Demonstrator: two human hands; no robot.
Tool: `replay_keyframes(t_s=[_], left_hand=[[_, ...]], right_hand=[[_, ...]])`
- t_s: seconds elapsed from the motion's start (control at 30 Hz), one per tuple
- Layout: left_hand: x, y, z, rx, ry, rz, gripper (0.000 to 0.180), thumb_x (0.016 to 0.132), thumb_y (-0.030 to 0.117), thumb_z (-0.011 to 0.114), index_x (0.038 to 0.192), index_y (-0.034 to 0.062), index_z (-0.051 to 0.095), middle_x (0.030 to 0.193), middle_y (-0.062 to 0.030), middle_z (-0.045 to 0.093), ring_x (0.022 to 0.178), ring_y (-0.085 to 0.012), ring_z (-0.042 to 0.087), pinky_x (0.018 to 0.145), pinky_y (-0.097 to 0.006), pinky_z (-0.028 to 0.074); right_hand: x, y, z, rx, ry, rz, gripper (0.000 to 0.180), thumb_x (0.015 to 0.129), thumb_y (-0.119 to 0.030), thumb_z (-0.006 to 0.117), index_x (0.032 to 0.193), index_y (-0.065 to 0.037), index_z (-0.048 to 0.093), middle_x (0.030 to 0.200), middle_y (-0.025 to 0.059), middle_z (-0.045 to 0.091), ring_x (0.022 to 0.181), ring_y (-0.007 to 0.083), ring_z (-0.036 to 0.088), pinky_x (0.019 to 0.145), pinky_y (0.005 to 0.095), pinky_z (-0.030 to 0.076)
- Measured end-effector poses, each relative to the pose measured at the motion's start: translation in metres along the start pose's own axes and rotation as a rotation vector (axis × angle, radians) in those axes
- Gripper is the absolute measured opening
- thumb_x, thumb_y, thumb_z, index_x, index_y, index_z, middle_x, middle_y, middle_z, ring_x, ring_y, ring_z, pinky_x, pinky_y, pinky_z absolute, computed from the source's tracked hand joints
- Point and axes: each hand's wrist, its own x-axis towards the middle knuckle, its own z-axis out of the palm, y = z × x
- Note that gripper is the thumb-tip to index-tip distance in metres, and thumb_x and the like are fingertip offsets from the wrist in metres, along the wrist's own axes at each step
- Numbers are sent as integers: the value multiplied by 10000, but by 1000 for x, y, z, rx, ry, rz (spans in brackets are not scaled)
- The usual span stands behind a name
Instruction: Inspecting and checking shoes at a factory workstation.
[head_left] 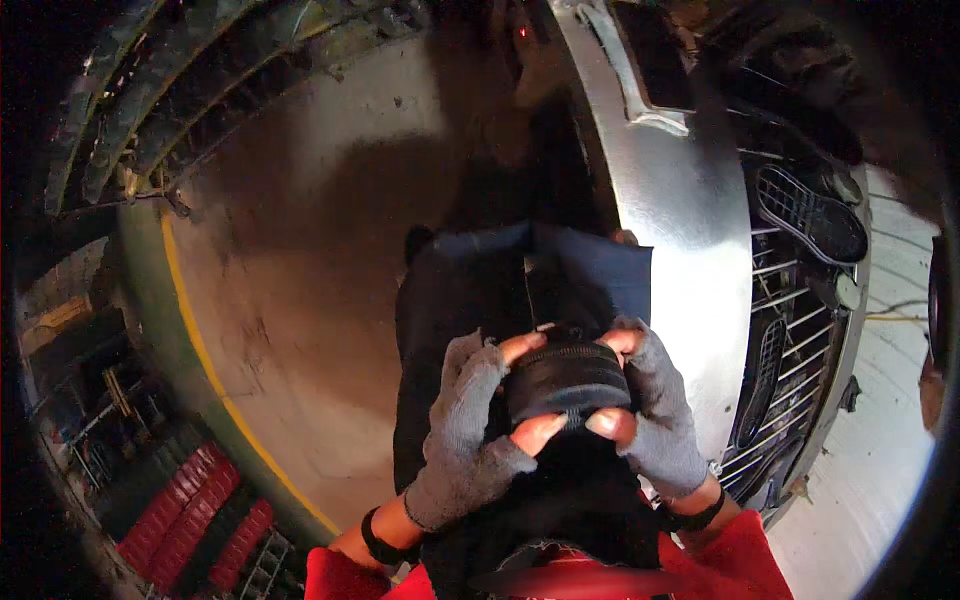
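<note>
Between my two hands is a black rubber piece (pixel 568 388) with a rounded outline and a ridged edge; it looks like a shoe sole seen from its end. My left hand (pixel 470 420), in a grey fingerless glove, is closed on its left side, with bare fingertips at its far and near edges. The right side is gripped the same way by my right hand (pixel 655 410), gloved alike. The piece is up in front of my dark apron (pixel 450 310). Its underside and the rest of its length are hidden.
A steel worktop (pixel 690 215) runs along my right. Beyond it, a wire rack (pixel 795 335) carries a black sole (pixel 815 215) and other dark soles. Shelving (pixel 170 90) stands far left, and red pieces (pixel 180 515) lie near left. A yellow line (pixel 215 375) marks the floor.
</note>
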Motion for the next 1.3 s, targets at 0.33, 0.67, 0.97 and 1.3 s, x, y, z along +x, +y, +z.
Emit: replay_keyframes(t_s=[0.33,0.67,0.97,1.3], left_hand=[[36,-10,-26,69,-166,-7,774,796,362,868,1429,18,586,1264,-168,646,1128,-339,620,1053,-422,468],[-15,-6,-28,-185,-441,207,1574,585,683,952,1689,-21,79,1737,-232,107,1622,-362,176,1288,-456,233],[-32,154,23,528,-570,1225,604,916,295,727,1474,137,557,1475,-239,531,1362,-390,562,1123,-497,483],[-27,86,32,588,-527,964,476,823,212,846,1265,72,741,1245,-132,743,1155,-353,693,1027,-437,542]], right_hand=[[44,13,-18,-270,-147,-223,794,729,-311,927,1401,-74,577,1071,30,510,966,181,496,904,326,419],[-21,-46,-10,-458,-269,-481,845,803,-401,835,1512,-25,571,1094,152,598,1051,302,595,935,407,495],[-145,-29,-82,145,-35,69,831,1077,-703,368,1560,-36,481,1217,150,726,1133,214,690,1005,359,547],[-285,26,-197,51,727,107,484,898,-441,819,1080,1,749,892,-6,712,740,120,635,649,290,510]])
